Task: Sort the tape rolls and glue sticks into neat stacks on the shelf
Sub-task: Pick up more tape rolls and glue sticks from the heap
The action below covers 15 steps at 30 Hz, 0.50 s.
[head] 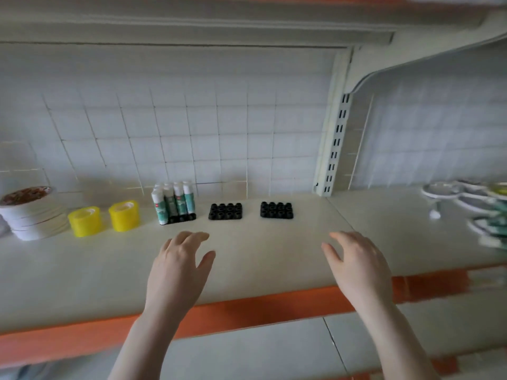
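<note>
Both hands hover empty, fingers loosely spread, over the shelf [274, 259]. The glue sticks [173, 200] stand upright at twelve o'clock from the left hand [179, 266], nearer it than the right hand [356, 263]; the yellow tape rolls [104, 219] lie at ten o'clock.

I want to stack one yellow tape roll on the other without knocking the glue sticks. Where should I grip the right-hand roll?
Grip the right yellow roll across its curved outer wall, thumb in front, fingers behind, coming down from above with the left hand. It lies flat, hole up, with free space around it; the glue sticks stand close on its right.
</note>
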{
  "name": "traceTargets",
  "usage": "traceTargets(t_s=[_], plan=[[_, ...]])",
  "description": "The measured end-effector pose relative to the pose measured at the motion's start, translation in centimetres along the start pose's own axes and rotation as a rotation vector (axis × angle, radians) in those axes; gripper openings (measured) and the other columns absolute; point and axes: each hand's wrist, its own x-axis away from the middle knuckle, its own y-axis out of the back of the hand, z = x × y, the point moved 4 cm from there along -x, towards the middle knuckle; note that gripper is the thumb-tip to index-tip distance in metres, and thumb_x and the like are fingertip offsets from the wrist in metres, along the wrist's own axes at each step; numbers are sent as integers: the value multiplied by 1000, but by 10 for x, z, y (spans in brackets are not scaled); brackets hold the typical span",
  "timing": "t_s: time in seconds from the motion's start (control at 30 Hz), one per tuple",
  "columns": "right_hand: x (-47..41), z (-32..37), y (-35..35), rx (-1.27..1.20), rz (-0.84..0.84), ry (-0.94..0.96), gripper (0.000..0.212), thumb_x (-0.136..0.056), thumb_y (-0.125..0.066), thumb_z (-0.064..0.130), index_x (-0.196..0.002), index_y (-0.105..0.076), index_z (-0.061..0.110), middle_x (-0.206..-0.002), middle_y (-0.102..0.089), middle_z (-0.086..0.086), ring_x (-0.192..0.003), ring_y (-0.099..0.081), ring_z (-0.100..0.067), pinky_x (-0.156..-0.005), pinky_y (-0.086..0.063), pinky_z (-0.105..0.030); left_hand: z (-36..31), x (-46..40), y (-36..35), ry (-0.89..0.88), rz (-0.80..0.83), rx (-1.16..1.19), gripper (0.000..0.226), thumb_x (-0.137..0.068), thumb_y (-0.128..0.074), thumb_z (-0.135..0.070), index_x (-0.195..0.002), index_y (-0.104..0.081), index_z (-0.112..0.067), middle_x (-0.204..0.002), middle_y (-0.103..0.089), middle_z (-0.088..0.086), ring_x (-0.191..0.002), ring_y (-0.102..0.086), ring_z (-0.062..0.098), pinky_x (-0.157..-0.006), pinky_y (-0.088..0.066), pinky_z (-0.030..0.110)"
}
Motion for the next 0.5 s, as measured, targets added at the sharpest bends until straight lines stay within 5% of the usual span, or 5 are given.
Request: traceTargets(t_s=[0.27,0.5], plan=[[-54,-188,32,11,-84,160,21,-64,-83,9,-80,-69,4,-73,-67,-13,-64,-64,-34,-58,-54,-40,-156,1,-109,70,-17,-42,34,-83,-68,-25,-115,-64,-16,-114,-62,3,-104,-55,28,-82,-42,38],[-76,-299,81,7,-89,155,11,-75,-74,11,-84,-70,8,-75,-66,-10,-69,-64,-33,-61,-53,-38,-260,2,-171,99,57,-26,33,-83,-67,-25,-115,-64,-17,-116,-61,3,-108,-54,27,-85,-42,38]])
